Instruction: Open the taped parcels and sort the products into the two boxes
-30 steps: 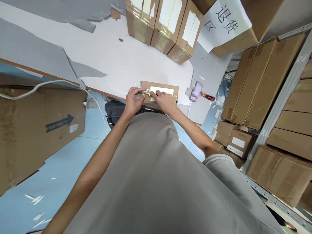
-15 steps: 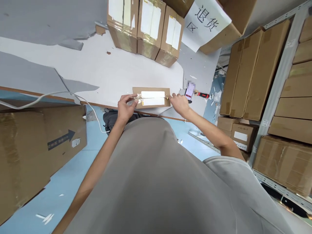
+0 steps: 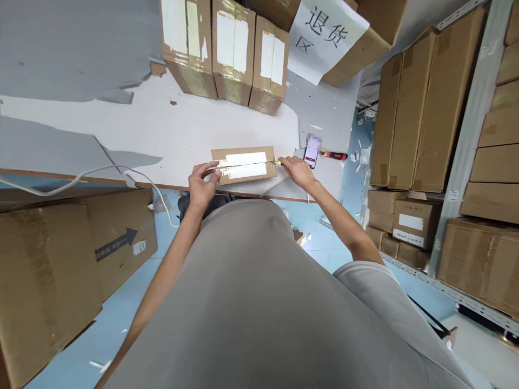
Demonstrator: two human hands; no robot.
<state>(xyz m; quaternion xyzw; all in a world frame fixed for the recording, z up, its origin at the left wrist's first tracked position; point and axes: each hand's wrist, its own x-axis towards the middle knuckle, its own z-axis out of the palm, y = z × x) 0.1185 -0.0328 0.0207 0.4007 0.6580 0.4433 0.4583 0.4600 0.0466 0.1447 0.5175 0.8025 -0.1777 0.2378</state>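
Observation:
A small flat cardboard box (image 3: 245, 176) lies near the table's front edge, a white label on its top split lengthwise by a dark seam. My left hand (image 3: 201, 186) grips the box's left end, thumb and fingers closed on it beside clear, crinkled tape. At the opposite end, my right hand (image 3: 298, 171) is closed in a pinch. A small thin tool with a yellow part (image 3: 279, 162) sticks out of its fingertips toward the seam; its exact kind is too small to tell.
Right of the box lie a phone (image 3: 311, 151) and a red-and-black-handled tool (image 3: 335, 155). Taped cartons (image 3: 233, 54) stand at the back beside a paper sign (image 3: 324, 35). A white cable (image 3: 81, 174) crosses the left edge. Large cartons (image 3: 52, 270) and a loaded shelf (image 3: 458, 173) flank the table.
My view has shifted a little, so the box appears further left. My right hand has drawn slightly right from the box's end, showing more of the yellow part. My left hand keeps its grip.

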